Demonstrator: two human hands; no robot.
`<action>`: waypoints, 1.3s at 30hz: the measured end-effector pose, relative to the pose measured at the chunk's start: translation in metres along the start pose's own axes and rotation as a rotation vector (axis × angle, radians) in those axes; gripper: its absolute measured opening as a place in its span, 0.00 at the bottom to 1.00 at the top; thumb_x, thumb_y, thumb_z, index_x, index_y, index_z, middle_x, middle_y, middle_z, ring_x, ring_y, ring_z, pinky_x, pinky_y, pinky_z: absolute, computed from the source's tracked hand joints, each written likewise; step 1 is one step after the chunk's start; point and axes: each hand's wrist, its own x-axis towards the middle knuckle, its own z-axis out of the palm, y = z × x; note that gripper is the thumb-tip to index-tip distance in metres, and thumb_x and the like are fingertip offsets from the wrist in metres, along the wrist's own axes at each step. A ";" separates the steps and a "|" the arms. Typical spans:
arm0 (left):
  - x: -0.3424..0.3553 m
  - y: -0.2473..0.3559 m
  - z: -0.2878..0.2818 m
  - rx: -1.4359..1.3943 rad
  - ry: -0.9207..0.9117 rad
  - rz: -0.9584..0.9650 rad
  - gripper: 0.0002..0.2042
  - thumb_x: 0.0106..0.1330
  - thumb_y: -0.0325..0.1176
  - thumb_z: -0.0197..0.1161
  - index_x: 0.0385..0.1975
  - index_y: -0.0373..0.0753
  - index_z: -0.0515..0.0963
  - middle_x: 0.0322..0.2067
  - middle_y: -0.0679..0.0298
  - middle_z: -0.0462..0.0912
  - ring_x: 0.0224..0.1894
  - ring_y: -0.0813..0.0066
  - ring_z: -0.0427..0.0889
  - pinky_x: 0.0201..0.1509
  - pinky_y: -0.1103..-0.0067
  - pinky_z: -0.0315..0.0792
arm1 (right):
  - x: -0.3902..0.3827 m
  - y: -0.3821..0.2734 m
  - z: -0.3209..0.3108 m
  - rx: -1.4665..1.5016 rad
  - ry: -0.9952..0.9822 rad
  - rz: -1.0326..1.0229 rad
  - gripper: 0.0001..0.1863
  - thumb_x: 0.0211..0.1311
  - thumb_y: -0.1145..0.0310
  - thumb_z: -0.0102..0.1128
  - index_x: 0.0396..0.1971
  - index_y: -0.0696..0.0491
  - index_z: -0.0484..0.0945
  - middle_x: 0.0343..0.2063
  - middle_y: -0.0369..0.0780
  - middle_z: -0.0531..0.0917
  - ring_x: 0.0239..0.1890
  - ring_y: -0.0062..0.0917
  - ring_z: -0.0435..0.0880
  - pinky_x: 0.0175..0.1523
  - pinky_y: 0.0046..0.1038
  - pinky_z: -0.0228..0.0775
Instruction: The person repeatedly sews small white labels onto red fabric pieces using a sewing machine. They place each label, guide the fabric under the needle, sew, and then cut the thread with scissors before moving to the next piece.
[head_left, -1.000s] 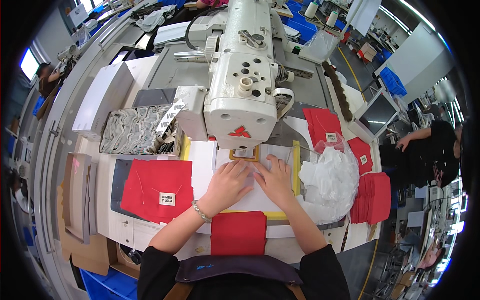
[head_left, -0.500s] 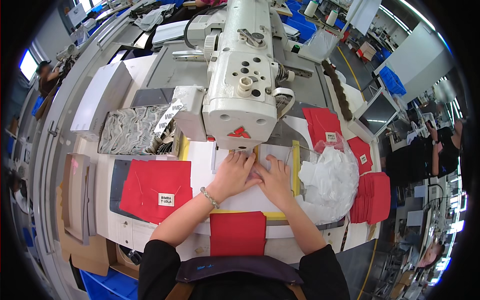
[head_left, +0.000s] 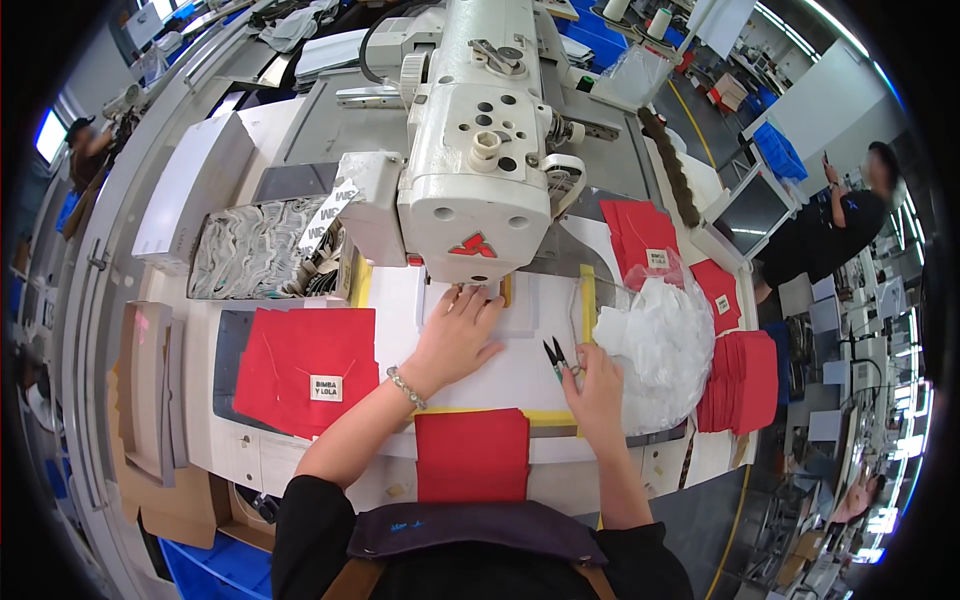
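My left hand (head_left: 458,338) lies palm down with fingers stretched out at the base of the white sewing machine (head_left: 478,185), its fingertips close under the machine head. Whatever is beneath those fingers is hidden. Over the right part of the white work sheet (head_left: 530,385), my right hand (head_left: 598,390) grips a pair of thread snips (head_left: 558,360), dark blades spread and aimed away from me. A white bundle in a clear plastic bag (head_left: 655,345) is just right of that hand. Red fabric pieces (head_left: 473,455) are stacked at the table's front edge, between my forearms.
More red pieces (head_left: 285,355), the top one with a pale label, lie left. Other red stacks (head_left: 740,380) sit at the right edge. An open box of pale folded strips (head_left: 265,250) stands beside the machine, near a long white box (head_left: 195,190). A person (head_left: 845,220) stands beyond the screen (head_left: 752,218).
My right hand has left the spot beside my left hand, moving right and nearer to me, and now holds thread snips. My left hand stays by the machine, its fingers flatter.
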 end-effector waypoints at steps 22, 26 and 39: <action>0.014 -0.003 0.005 -0.008 0.021 0.036 0.28 0.58 0.54 0.65 0.48 0.36 0.70 0.46 0.51 0.77 0.47 0.58 0.77 0.56 0.67 0.65 | -0.014 -0.010 0.028 0.037 0.079 -0.479 0.14 0.52 0.70 0.67 0.41 0.46 0.83 0.49 0.38 0.80 0.52 0.31 0.77 0.58 0.37 0.64; 0.001 0.012 -0.009 -0.102 0.042 0.087 0.21 0.57 0.41 0.68 0.46 0.39 0.73 0.43 0.60 0.76 0.47 0.63 0.75 0.53 0.70 0.65 | -0.014 -0.008 0.028 -0.060 0.194 -0.352 0.09 0.51 0.72 0.67 0.34 0.49 0.81 0.45 0.38 0.81 0.49 0.31 0.78 0.58 0.39 0.63; -0.068 0.071 -0.027 -0.255 -0.275 0.214 0.02 0.56 0.31 0.62 0.27 0.44 0.76 0.32 0.68 0.71 0.38 0.73 0.71 0.42 0.76 0.62 | -0.014 0.000 0.019 -0.141 0.266 -0.160 0.09 0.50 0.74 0.65 0.32 0.50 0.77 0.46 0.37 0.79 0.51 0.31 0.76 0.58 0.40 0.58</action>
